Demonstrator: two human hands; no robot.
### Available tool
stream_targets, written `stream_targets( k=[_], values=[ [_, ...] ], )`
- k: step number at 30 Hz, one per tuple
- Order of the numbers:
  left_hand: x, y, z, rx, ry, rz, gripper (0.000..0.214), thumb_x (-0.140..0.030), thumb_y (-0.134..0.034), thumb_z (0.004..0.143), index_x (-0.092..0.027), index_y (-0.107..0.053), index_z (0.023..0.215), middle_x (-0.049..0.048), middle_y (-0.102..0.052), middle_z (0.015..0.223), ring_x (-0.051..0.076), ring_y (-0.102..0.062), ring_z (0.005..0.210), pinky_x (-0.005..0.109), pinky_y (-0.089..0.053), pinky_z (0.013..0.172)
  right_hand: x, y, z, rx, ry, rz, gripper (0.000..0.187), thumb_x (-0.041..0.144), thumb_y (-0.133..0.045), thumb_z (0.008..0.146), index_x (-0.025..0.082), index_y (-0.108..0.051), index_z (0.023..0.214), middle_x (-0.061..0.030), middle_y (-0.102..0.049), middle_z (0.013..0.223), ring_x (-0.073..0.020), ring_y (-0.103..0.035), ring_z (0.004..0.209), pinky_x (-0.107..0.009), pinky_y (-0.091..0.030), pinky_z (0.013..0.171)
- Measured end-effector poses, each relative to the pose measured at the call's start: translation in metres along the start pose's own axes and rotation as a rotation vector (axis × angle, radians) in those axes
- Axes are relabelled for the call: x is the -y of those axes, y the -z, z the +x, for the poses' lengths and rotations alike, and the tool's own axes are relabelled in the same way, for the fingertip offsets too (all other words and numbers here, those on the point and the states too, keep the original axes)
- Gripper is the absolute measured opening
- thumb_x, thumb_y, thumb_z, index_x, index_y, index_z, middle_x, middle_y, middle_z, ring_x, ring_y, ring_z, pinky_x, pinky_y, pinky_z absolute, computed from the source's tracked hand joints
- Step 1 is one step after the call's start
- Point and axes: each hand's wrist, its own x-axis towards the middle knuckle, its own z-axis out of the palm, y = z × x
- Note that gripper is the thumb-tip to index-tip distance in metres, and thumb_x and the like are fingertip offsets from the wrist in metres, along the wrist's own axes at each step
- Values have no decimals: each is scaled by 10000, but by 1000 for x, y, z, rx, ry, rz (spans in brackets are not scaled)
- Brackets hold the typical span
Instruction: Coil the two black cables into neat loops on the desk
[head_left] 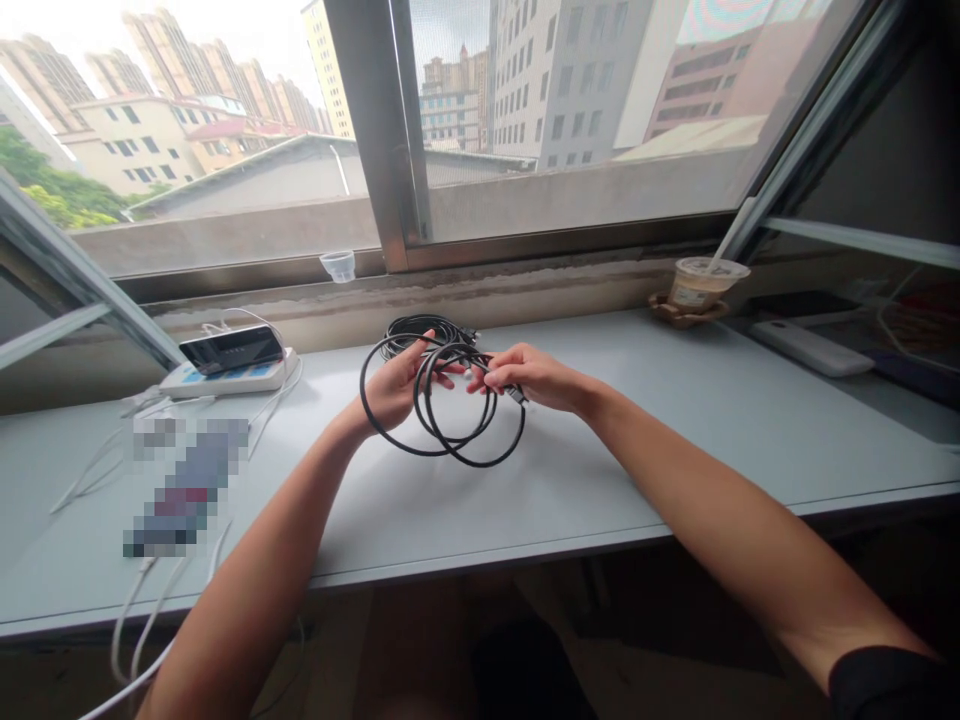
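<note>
Loose loops of a black cable (480, 465) hang between my two hands above the table. My left hand (391, 390) holds the loops at their left side, between the raised thumb and the fingers; part of its grip is behind the cable. On the other side, my right hand (534, 372) pinches the cable between thumb and fingers. A connector end (517, 395) sticks out just below the right fingers. Behind the left hand, a second coil of black cable (420, 322) lies on the table, partly covered by the held loops.
A white power strip (229, 384) with a phone (232, 350) leaning on it stands at the left, with white cables nearby. A blurred-out object (187, 485) lies in front. A drink cup (697, 285) sits in a holder at the back right. A small clear cup (339, 266) rests on the windowsill.
</note>
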Motion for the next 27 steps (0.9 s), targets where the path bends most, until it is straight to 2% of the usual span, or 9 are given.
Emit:
stream_targets(
  k=[4,7,10,14,16,18,22,25,27],
  values=[
    [3,24,-1,-185,-27,238,346,-379,-710,889,-190,-739,1177,89,-766,972,201,-704,820,328,-561,758,2,15,-2,-164,6,198,288,395,-817,707,189,-629,637,-99,-722,902,-285,-741,951,-459,-586,950],
    [6,44,-1,-327,25,195,347,-335,-672,866,-166,-752,1158,70,-736,902,170,-645,745,277,-494,641,7,22,-3,-254,96,227,292,396,-752,758,205,-566,638,-102,-742,984,-268,-733,929,-488,-587,981],
    [7,49,-1,-404,52,34,472,-472,-581,921,-138,-730,1219,70,-690,846,167,-608,691,252,-396,530,9,19,-4,-280,141,271,331,376,-756,766,213,-491,654,-85,-739,1033,-238,-729,895,-470,-601,953],
    [5,26,-1,-396,92,168,618,-614,-656,911,-154,-658,1324,76,-716,938,186,-648,746,271,-442,587,5,3,0,-235,125,368,402,210,-811,673,252,-575,996,-39,-725,1123,-213,-742,895,-438,-621,880],
    [7,9,-1,-403,101,302,599,-473,-762,862,-166,-619,1357,73,-727,994,191,-661,790,294,-491,670,1,-5,2,-227,115,392,712,113,-782,604,301,-540,1247,-6,-709,1120,-179,-721,837,-398,-622,830],
    [10,-7,-1,-401,104,395,531,-306,-741,850,-183,-603,1348,64,-726,1007,188,-663,794,312,-512,717,-4,-13,5,-224,101,393,842,96,-750,592,324,-504,1365,24,-676,1051,-141,-665,745,-349,-616,745],
    [14,-25,-4,-331,160,349,366,-136,-590,848,-202,-617,1208,38,-714,926,169,-671,719,303,-509,675,-14,-27,11,-241,45,332,626,321,-783,792,306,-562,1376,46,-577,889,-86,-486,556,-250,-493,477],
    [8,-29,-6,-301,167,288,274,-234,-594,913,-205,-641,1181,11,-678,792,171,-641,663,289,-492,621,-17,-33,12,-292,7,257,467,527,-734,905,276,-641,1288,58,-503,777,-54,-323,459,-192,-292,350],
    [2,-30,-6,-276,142,334,296,-327,-623,941,-203,-677,1205,4,-661,742,172,-614,630,296,-497,623,-17,-35,11,-308,-1,163,447,575,-723,917,253,-680,1225,43,-521,765,-56,-340,447,-195,-285,321]
  ],
)
